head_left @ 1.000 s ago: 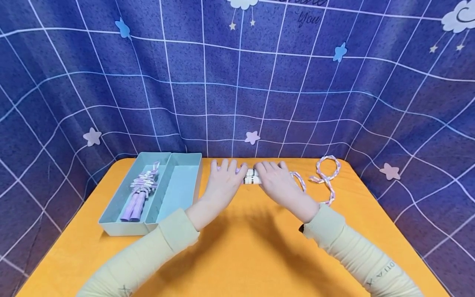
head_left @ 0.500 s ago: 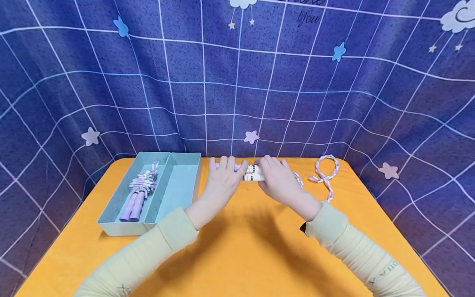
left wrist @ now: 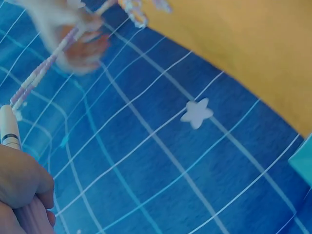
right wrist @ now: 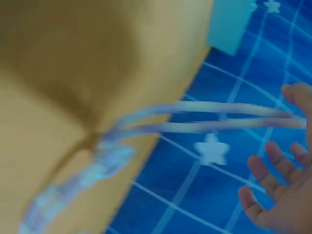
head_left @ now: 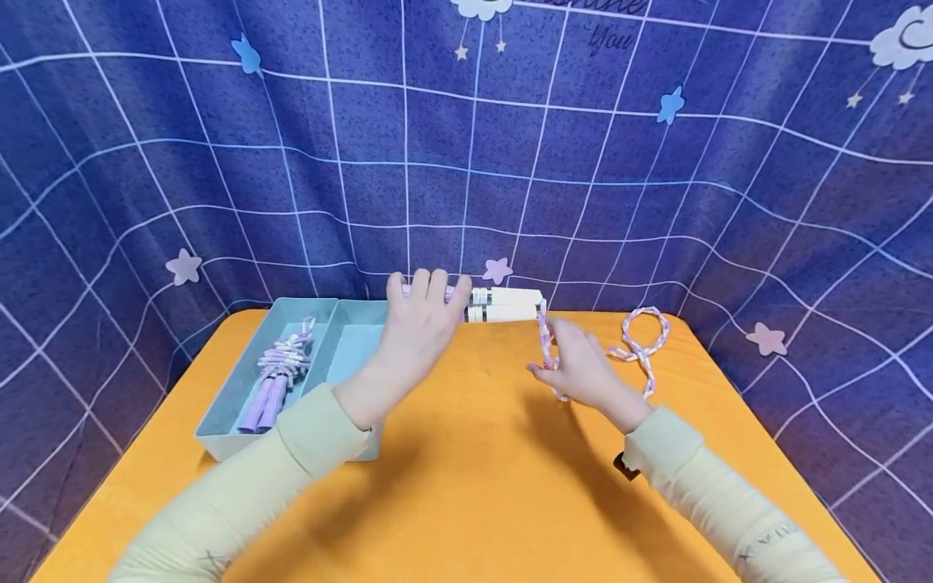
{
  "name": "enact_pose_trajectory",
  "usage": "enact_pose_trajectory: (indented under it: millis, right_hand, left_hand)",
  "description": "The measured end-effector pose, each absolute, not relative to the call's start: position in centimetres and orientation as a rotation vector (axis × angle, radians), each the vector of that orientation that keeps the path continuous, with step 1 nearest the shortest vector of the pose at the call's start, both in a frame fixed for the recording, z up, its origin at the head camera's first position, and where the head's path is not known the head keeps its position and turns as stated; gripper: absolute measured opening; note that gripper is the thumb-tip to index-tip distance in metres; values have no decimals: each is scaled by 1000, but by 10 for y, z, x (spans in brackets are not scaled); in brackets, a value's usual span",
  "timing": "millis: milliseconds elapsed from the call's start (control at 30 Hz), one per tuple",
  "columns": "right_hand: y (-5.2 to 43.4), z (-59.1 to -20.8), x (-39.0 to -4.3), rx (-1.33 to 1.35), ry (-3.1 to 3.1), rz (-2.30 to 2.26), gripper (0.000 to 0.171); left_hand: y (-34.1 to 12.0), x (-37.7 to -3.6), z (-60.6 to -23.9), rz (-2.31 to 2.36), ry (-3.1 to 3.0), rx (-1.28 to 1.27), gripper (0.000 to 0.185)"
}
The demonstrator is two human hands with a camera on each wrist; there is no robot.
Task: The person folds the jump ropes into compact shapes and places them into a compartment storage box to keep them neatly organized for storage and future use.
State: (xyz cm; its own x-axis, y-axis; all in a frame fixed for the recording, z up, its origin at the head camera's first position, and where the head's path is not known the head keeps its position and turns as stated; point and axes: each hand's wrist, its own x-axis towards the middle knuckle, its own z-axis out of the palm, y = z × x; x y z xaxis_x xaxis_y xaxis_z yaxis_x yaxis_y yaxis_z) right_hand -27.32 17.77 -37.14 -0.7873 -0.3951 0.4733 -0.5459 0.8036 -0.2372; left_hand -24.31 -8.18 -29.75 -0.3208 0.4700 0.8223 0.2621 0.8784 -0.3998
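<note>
My left hand (head_left: 423,332) grips two jump rope handles side by side, raised above the table's far edge. Their white ends (head_left: 510,304) point right; the purple grips are mostly hidden under my fingers. From those ends a pink-and-white beaded rope (head_left: 545,336) hangs down past my right hand (head_left: 583,364). In the right wrist view, that hand's fingers (right wrist: 273,180) are spread and loosely bent, and two rope strands (right wrist: 195,117) run by the palm to a knot-like bunch (right wrist: 112,156). Whether the palm touches the strands, I cannot tell.
A blue-green two-part box (head_left: 233,447) stands at the left. In its left compartment lies a bundled beaded jump rope (head_left: 280,364) with purple handles. A looped beaded rope (head_left: 645,348) lies at the table's back right. A blue curtain (head_left: 466,202) closes off the back.
My left hand has lifted the handles up and slightly left. My right hand has let go of their white ends and moved down and right beside the hanging rope.
</note>
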Motion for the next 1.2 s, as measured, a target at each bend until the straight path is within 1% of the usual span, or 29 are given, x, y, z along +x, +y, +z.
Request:
enact_pose_trajectory:
  millis: [67,100,267,300,467,633,733,867,1067,1200]
  right_hand:
    - [182,-384,-278,731,-2618,560,56]
    - [184,-390,-280,758,-2622,578,51]
    - [197,-415,-288,913,-2575,705,19]
    - [201,-420,-289,942,-2562,720,15]
    - [216,-436,-291,1088,-2517,728,11]
    - [221,-438,-289,1195,-2526,668,7]
    - [219,-428,-285,1208,-2549,632,6]
    - [217,-406,-278,1193,-2581,524,7]
    - [211,-358,-270,1218,-2490,308,6]
    - [206,-323,-267,1248,-2374,185,7]
  left_hand:
    - [-83,-241,-288,219,-1900,-533,17]
    - [-84,-240,-283,216,-1887,-530,17]
    - [-92,-237,-262,228,-1882,-494,22]
    - [-95,-237,-259,232,-1883,-481,23]
    - [-107,-239,-249,213,-1897,-440,24]
    - [-117,-241,-251,207,-1966,-417,27]
    - [-121,-243,-253,207,-1990,-393,28]
    - [-124,-247,-257,196,-1986,-374,28]
    - [-127,-252,-265,189,-2012,-388,32]
    - [-125,-254,-273,204,-2041,-405,30]
